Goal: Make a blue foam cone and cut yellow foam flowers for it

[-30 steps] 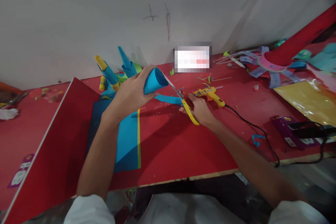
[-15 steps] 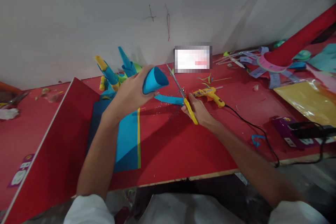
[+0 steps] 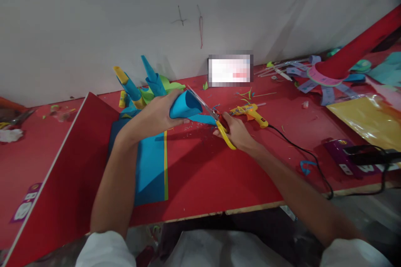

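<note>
My left hand (image 3: 158,110) is wrapped round a rolled blue paper cone (image 3: 184,105), its open mouth facing right. In my right hand (image 3: 236,131) is a pair of scissors (image 3: 224,130) with yellow handles, its blades pointing up and left at the rim of the cone. Whether the blades touch the paper I cannot tell. A blue paper strip (image 3: 203,119) lies between the hands, below the blades. Just right of the scissors rests a yellow glue gun (image 3: 252,112) with a black cord.
Blue, yellow and green paper shapes (image 3: 155,83) stand near the wall. Blue sheets (image 3: 152,167) lie under my left forearm, beside a red upright board (image 3: 59,175). At right are a red cone (image 3: 360,46), a yellow packet (image 3: 369,117) and a purple box (image 3: 347,154).
The scissors have moved left and lower, so their blades are now at the cone's rim. My left hand and the cone have come down slightly.
</note>
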Demonstrator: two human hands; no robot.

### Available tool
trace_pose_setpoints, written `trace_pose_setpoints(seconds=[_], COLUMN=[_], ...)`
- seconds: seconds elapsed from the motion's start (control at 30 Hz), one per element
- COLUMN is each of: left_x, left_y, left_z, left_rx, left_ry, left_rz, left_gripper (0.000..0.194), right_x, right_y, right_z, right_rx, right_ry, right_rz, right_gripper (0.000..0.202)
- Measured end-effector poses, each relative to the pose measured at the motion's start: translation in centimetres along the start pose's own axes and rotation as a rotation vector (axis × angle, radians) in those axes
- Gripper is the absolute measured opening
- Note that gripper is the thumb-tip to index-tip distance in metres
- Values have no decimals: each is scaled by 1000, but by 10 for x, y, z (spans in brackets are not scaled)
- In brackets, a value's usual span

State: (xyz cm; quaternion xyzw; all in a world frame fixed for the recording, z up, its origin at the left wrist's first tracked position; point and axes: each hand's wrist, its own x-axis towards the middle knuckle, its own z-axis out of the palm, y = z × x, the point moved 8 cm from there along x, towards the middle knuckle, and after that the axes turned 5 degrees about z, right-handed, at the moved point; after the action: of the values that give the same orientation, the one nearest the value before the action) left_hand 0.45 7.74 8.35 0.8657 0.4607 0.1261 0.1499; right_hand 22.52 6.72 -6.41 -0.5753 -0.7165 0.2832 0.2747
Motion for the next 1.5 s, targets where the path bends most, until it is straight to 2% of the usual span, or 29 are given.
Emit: trace_pose_setpoints(seconds=[0.17, 0.33, 0.47, 0.7, 0.83, 1.03, 1.2, 1.37, 1.5], left_x=[-1, -4, -6, -7, -6, -6, -5, -6, -7], left_y=[2, 0, 0, 0, -2, -5, -2, -2, -4], left_z=[1, 2, 0, -3, -2, 3, 2, 3, 3], left_rx=[-82, -169, -219, -307, -315, -259, -259, -262, -287], left_ry=[-70, -128, -127, -94, -78, -121, -117, -121, -121], left_rz=[-3, -19, 3, 62, 52, 15, 30, 33, 31], left_gripper=[93, 96, 98, 89, 88, 87, 87, 83, 89], right_x=[-1, -1, -1, -4, -4, -3, -2, -2, -3], right_y=[-2, -1, 2, -4, -6, -6, -4, -3, -1], right_z=[-2, -7, -7, -1, 0, 1, 1, -2, -4], right_rx=[28, 16, 2, 140, 59, -22, -7, 32, 37], right_ry=[0, 46, 81, -33, -62, -79, -68, 16, 43], right_rz=[-25, -51, -61, -84, -65, -52, -53, -53, -41], right_gripper=[49, 54, 57, 50, 46, 44, 49, 58, 59])
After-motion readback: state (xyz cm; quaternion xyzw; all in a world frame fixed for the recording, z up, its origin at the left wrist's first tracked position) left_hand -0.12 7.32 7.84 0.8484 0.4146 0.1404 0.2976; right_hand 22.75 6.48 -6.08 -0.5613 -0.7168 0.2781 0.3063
